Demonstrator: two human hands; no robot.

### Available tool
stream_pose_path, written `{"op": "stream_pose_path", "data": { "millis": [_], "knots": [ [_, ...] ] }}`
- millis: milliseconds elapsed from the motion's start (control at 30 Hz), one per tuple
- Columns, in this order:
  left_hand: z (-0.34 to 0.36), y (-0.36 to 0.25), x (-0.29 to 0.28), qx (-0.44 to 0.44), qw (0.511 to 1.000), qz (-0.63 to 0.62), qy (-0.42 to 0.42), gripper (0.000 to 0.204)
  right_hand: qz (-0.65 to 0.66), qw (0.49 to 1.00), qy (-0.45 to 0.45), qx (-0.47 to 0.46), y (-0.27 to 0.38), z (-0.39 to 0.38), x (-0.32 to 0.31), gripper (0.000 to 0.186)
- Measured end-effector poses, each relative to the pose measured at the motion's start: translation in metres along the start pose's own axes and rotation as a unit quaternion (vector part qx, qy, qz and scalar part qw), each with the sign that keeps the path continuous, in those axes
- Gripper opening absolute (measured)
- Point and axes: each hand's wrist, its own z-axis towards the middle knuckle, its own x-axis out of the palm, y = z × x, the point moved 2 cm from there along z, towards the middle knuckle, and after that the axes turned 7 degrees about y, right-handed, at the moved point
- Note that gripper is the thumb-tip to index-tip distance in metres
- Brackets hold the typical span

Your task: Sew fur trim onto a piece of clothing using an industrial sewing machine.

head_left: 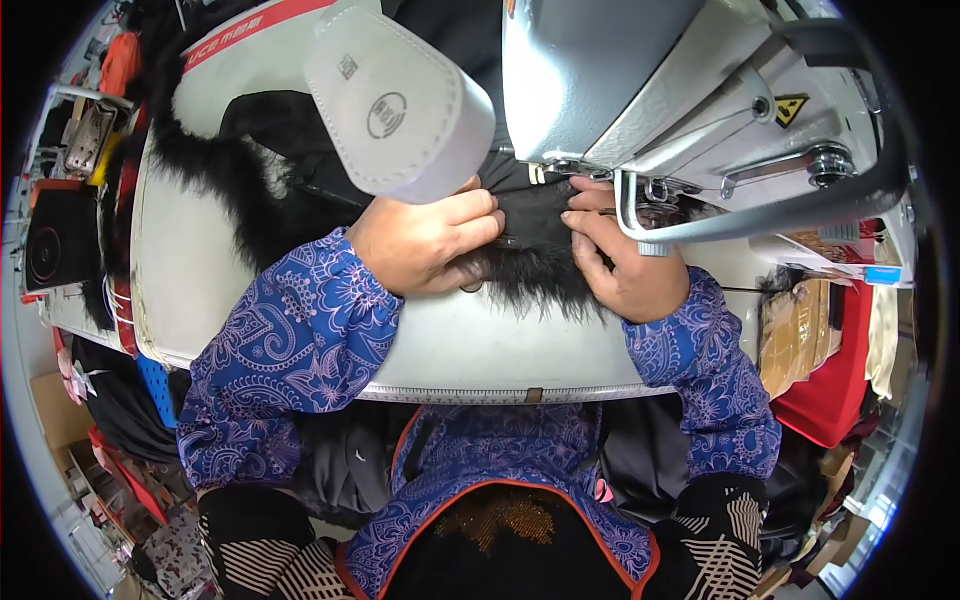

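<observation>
A piece of black fabric (530, 215) with a fluffy black fur edge (540, 285) lies under the head of a grey sewing machine (575, 70). My left hand (420, 250) grips the fabric on the left of the needle area, fingers curled together and thumb low by the fur. Opposite it, my right hand (630, 265) has bent fingers pressed on the fabric, just left of and below the machine's bent metal bar (632, 215). A white stitched housing (390, 120) hangs above my left hand, hiding part of the cloth. More black fur (210, 170) spreads to the left.
The pale sewing table (470, 355) has a ruler strip along its front edge. Cluttered shelves with a black speaker (55, 235) and a blue perforated basket (157, 385) are at left. A red plastic tray (820, 400) and a cardboard bundle (790, 330) sit at right.
</observation>
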Motion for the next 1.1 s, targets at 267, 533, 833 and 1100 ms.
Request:
{"op": "stream_pose_path", "data": {
  "millis": [267, 533, 833, 1100],
  "knots": [
    [0.009, -0.002, 0.008, -0.046, 0.999, -0.014, 0.010, 0.058, -0.038, 0.997, -0.017, 0.064, -0.017, 0.006, -0.002, 0.023],
    [-0.001, 0.015, -0.004, -0.023, 0.991, 0.065, -0.118, 0.031, 0.032, 0.998, 0.045, -0.020, -0.004, 0.006, 0.005, 0.041],
    [-0.008, -0.003, -0.011, 0.049, 0.998, -0.013, 0.033, 0.024, 0.011, 0.994, 0.039, -0.098, 0.001, 0.004, 0.001, 0.039],
    [0.001, 0.023, -0.002, -0.132, 0.990, -0.004, 0.042, 0.058, -0.001, 0.998, 0.005, -0.062, 0.006, 0.006, -0.002, 0.042]
  ]
}}
